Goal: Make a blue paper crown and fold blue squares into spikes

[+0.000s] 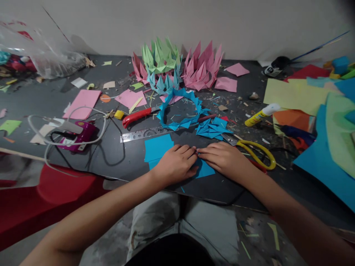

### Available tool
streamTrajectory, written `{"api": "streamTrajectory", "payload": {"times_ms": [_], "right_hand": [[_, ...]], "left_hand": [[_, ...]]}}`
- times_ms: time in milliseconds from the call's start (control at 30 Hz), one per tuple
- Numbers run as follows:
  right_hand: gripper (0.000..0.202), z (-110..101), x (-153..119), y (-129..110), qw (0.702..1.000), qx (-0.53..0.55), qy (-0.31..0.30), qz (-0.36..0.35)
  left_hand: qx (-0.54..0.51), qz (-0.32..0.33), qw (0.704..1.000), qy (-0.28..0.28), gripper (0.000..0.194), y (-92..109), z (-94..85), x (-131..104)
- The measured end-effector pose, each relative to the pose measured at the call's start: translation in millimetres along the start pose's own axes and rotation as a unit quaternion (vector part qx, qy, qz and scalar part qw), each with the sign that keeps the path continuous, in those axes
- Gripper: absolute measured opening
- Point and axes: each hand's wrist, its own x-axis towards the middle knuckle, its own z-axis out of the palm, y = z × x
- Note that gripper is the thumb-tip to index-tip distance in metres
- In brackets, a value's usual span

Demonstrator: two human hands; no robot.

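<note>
A small sheet of blue paper [205, 169] lies near the table's front edge, partly hidden under both hands. My left hand [177, 164] is closed at its left part, fingers curled and pressed onto it. From the right, my right hand [224, 159] pinches the paper's upper edge, its fingertips almost meeting the left ones. Blue squares of paper [159, 147] rest beside and under my left hand. Just beyond my right hand sits a bundle of folded blue paper pieces [213, 128]. A ring of folded blue paper [166, 116] lies behind the hands.
Scissors with yellow handles [257, 149] touch my right hand's area. A ruler [138, 135], a red-handled cutter [137, 117], a glue stick [262, 114] and a purple corded device [79, 136] lie around. Folded paper crowns [201, 70] stand at the back; coloured sheets [294, 92] spread right.
</note>
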Motion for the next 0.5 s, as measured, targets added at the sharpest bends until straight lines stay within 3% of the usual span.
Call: {"api": "streamTrajectory", "payload": {"times_ms": [167, 333, 500], "right_hand": [[0.020, -8, -10, -17, 0.996, -0.020, 0.028, 0.087], [0.022, -6, -10, -17, 0.994, -0.003, 0.037, 0.105], [0.026, 6, 9, -13, 0.992, -0.034, -0.011, 0.121]], "left_hand": [[0.003, -0.021, 1.000, -0.010, 0.033, 6, -1.2, 1], [-0.005, -0.040, 0.999, -0.015, 0.038, 11, -2.0, 1], [-0.016, -0.042, 0.999, -0.019, 0.045, 15, -1.0, -5]]}}
